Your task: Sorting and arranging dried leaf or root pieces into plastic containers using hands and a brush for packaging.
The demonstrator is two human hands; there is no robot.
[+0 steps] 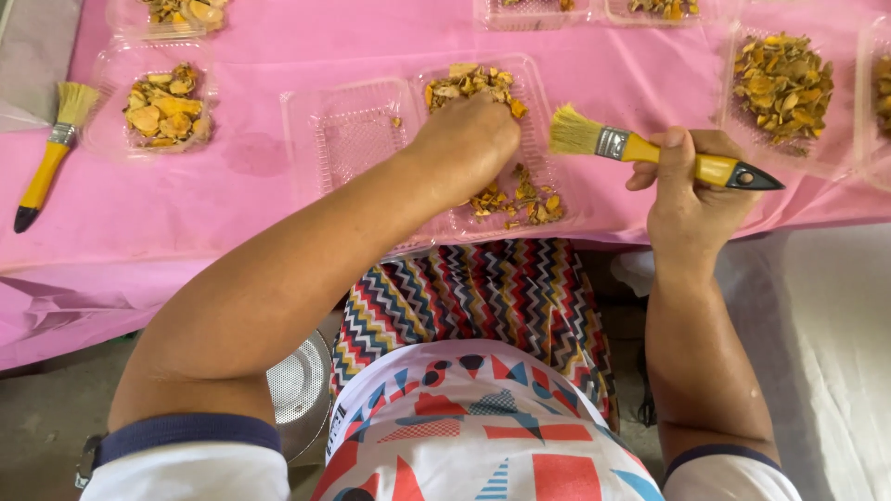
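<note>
A pink-covered table [260,176] carries clear trays [348,130] of dried yellow slices [165,107] from nine to three o'clock, a spare brush [51,153] at nine.

Single head view, looking steeply down from above person's own arms, close. Faces forward over lap to pink table [278,186] edge. Left hand [464,144] and right hand [691,186] mid-frame; table runs beyond them, floor lies below.
</note>
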